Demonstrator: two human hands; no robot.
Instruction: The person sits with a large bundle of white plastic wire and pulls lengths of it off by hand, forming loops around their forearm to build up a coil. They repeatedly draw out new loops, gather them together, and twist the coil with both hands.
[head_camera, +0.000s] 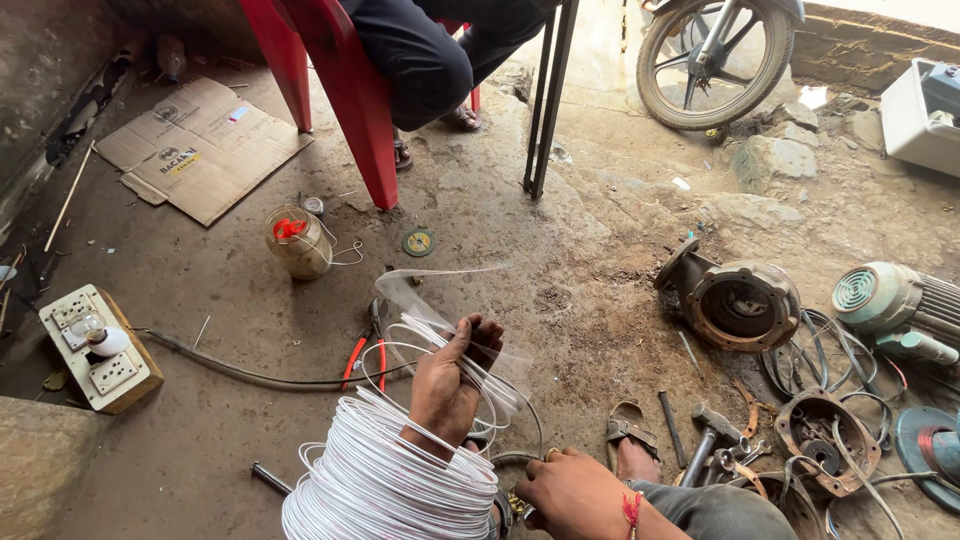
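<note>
At lower centre, the left hand (445, 385) clenches springy, slippery loops atop the heavy-looking white wire coil (385, 480), best gripped through its bundled turns; the right hand (570, 495) seemingly pinches a brass fitting.

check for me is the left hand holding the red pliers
No, the left hand grips loops of the white wire coil; the red pliers lie on the floor.

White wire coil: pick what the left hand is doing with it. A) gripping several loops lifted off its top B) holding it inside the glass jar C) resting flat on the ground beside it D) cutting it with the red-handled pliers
A: the left hand is closed around loops pulled up from the white wire coil.
</note>
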